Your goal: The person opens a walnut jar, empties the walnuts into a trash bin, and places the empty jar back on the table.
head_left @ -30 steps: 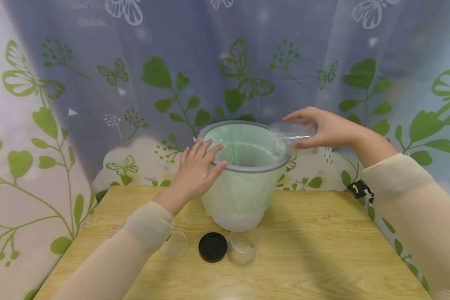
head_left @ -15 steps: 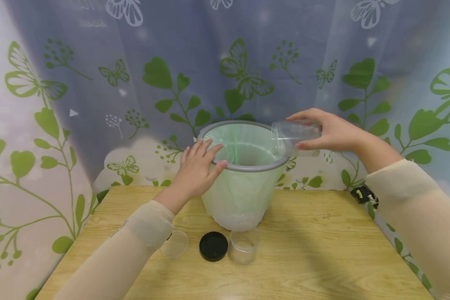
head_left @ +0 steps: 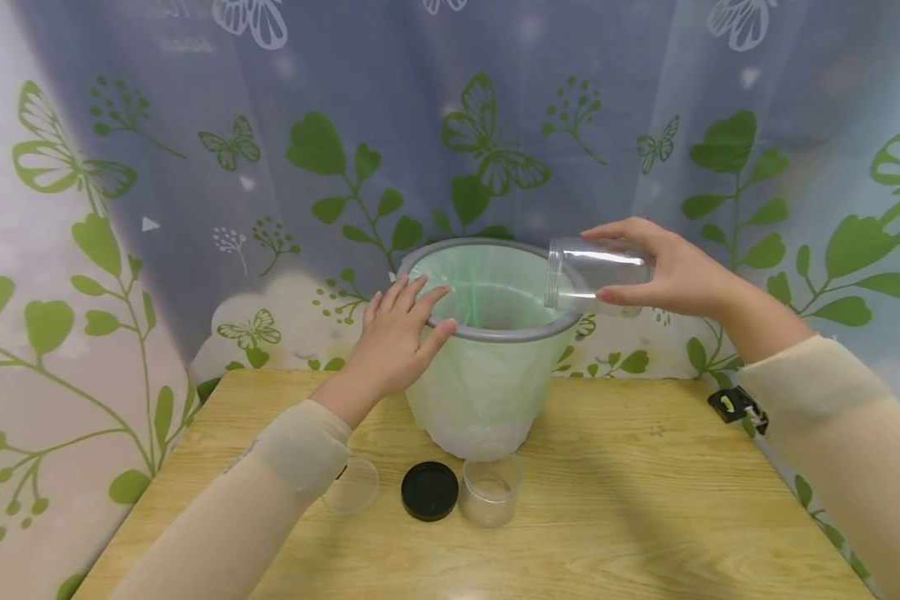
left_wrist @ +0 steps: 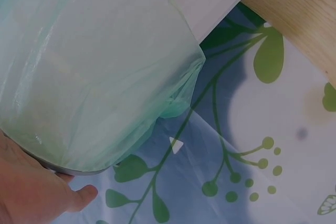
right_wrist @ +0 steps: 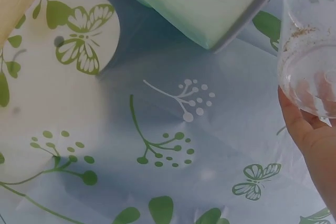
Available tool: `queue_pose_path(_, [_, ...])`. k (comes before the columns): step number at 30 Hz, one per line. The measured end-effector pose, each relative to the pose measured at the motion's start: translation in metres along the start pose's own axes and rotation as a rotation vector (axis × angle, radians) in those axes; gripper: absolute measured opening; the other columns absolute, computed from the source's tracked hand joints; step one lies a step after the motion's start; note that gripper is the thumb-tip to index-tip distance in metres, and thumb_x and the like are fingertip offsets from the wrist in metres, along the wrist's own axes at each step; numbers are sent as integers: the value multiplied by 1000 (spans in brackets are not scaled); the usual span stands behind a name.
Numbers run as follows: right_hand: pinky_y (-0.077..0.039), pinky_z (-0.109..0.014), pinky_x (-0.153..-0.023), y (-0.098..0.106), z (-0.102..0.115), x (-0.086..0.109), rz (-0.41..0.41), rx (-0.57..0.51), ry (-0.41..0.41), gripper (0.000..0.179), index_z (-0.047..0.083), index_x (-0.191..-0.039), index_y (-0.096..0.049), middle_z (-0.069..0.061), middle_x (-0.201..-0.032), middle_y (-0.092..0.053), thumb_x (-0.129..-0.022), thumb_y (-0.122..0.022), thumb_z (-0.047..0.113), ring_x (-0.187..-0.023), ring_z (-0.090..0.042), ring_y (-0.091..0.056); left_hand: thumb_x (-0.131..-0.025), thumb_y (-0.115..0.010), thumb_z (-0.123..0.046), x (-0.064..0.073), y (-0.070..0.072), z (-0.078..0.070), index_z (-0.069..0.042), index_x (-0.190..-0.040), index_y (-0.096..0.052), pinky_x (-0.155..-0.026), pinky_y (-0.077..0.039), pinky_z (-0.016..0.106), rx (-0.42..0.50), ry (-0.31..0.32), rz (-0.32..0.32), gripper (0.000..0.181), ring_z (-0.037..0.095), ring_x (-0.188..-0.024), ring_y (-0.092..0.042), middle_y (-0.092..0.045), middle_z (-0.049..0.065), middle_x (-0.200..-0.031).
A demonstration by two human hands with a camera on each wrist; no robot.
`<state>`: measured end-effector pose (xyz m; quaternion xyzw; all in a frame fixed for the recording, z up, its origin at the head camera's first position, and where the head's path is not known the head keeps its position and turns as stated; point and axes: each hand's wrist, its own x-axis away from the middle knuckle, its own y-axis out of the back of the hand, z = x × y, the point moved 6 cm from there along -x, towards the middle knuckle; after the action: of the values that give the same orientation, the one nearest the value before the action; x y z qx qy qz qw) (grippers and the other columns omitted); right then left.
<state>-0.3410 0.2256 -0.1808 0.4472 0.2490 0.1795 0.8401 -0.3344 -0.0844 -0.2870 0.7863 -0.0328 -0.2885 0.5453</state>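
A small trash bin with a grey rim [head_left: 506, 336] and a pale green liner bag stands at the back of the table. My left hand [head_left: 390, 346] rests on the left of that rim, its fingers spread and fairly straight. To the right, my right hand [head_left: 671, 271] grips a clear jar [head_left: 592, 271] by its base end. The jar lies on its side in the air, its mouth at the bin's right rim. Brown specks cling to the inside of the jar [right_wrist: 304, 38] in the right wrist view. What lies at the bin's bottom is hidden.
On the wooden table [head_left: 630, 517], in front of the bin, are a clear round lid [head_left: 352, 486], a black lid [head_left: 430, 492] and a clear plastic cup [head_left: 491, 497]. A curtain [head_left: 390, 75] with leaves and butterflies hangs close behind the table.
My right hand has drawn the jar a little to the right, so less of its mouth is over the bin. The jar now lies nearly level. My left hand stays on the rim.
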Motion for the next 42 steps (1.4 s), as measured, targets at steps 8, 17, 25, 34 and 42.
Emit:
queue_pose_path(8, [-26, -66, -110, -4, -6, 12, -44, -32, 11, 70, 29, -148, -48, 1, -151, -42, -87, -81, 24, -137, -28, -39, -104, -26, -61, 1, 0, -1, -26, -158, -31, -118, -5, 62, 6, -1, 9, 65, 34, -153, -5, -18, 9, -166])
queue_pose_path(17, [-25, -69, -108, -5, -6, 27, -86, -46, 19, 71, 29, -148, -49, 0, -144, -45, -86, -81, 18, -133, -26, -41, -104, -25, -63, 1, 0, -1, -26, -158, -31, -118, -5, 62, 11, -6, -1, 66, 33, -153, -4, -17, 8, -166])
queue_pose_path(25, [-30, -65, -108, -10, -4, 38, -111, -60, 44, 72, 27, -147, -49, 4, -141, -46, -85, -82, 13, -127, -20, -44, -103, -24, -64, 1, 1, -2, -27, -158, -30, -118, -5, 62, 3, -2, 1, 67, 32, -153, -5, -17, 8, -166])
queue_pose_path(34, [-38, -36, -110, -11, 1, 48, -135, -61, 89, 74, 24, -149, -47, 6, -140, -45, -85, -80, 5, -124, -5, -45, -104, -26, -61, 0, 1, -2, -26, -158, -31, -118, -5, 62, 4, -1, 7, 65, 32, -153, -4, -18, 8, -166])
queue_pose_path(42, [-34, -11, -100, -16, 7, 58, -162, -78, 168, 77, 17, -149, -48, 7, -142, -46, -82, -79, -4, -122, -4, -46, -105, -27, -60, 1, 1, -1, -26, -158, -31, -118, -6, 62, 2, -1, 5, 64, 32, -153, -5, -18, 8, -166])
